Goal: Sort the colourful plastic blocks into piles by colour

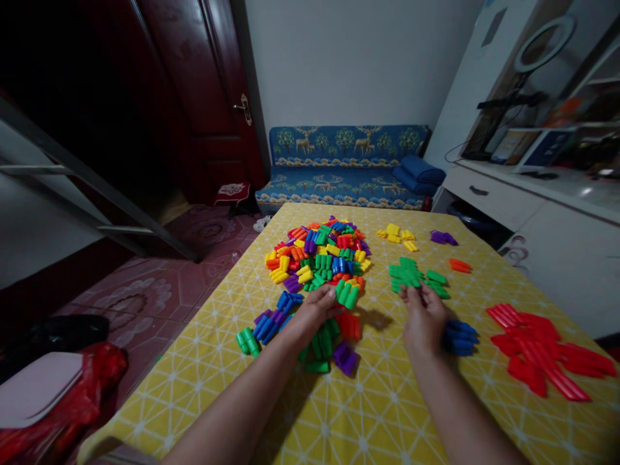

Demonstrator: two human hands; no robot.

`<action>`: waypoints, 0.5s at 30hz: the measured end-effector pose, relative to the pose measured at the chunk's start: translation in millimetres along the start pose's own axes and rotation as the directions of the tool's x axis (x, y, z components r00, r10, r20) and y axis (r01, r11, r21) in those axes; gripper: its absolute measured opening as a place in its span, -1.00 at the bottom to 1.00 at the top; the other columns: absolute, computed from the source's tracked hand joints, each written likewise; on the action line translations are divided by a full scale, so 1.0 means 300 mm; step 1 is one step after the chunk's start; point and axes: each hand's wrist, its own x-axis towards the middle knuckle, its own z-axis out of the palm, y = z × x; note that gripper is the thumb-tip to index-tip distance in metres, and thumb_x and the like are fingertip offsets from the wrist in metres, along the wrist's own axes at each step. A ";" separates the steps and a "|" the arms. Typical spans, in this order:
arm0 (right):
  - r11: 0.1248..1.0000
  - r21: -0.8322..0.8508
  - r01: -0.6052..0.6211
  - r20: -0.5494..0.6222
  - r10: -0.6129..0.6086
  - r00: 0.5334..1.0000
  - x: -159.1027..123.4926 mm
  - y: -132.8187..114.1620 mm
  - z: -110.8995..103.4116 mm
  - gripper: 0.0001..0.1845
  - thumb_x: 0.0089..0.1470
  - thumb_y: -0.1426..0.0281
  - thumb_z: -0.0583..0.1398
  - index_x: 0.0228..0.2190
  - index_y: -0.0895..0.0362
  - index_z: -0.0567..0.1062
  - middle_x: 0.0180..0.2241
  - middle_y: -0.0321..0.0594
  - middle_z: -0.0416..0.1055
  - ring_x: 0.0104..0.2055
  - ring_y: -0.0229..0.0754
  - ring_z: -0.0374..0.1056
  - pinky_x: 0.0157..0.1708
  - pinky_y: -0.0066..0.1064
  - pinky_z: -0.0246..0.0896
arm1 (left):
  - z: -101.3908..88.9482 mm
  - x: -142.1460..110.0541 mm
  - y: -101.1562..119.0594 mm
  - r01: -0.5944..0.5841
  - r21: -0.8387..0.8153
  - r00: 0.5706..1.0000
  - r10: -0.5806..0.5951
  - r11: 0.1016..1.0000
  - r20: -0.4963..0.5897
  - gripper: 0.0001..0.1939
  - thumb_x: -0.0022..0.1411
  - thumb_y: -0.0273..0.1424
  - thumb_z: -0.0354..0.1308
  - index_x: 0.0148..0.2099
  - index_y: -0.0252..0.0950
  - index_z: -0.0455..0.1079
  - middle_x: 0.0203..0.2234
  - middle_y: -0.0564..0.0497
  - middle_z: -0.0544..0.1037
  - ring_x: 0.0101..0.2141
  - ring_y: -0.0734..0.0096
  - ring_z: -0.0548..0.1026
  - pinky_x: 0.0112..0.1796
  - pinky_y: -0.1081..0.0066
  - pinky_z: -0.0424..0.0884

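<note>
My left hand (317,308) pinches a green bullet-shaped building block (347,294) above the table, just in front of a large mixed-colour heap of blocks (322,248). Beneath that hand and wrist lie loose green blocks (323,342), an orange one (351,325) and a purple one (345,359), partly covered. My right hand (423,316) is at the near edge of a green block pile (405,272), its fingers closed on a green block there. The fingertips partly hide that piece. Blue blocks (459,338) lie right beside the right wrist.
Sorted groups sit on the yellow tablecloth (378,413): red strips (542,349), yellow blocks (394,234), purple blocks (443,237) and an orange block (460,265). Blue and purple blocks (271,323) lie left. A blue sofa (339,177) stands behind, a white cabinet (557,252) right.
</note>
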 end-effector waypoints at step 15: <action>0.987 -0.097 0.131 0.254 -0.102 0.962 -0.044 -0.043 0.003 -0.46 0.07 0.18 0.26 0.05 0.13 0.38 0.09 0.05 0.39 0.11 0.04 0.37 0.13 0.00 0.23 | -0.060 0.049 0.005 -0.268 0.448 0.939 0.335 0.853 -0.076 -0.57 0.17 0.00 0.18 -0.34 -0.32 0.38 -0.50 0.05 0.45 -0.42 0.40 0.40 -0.36 0.43 0.35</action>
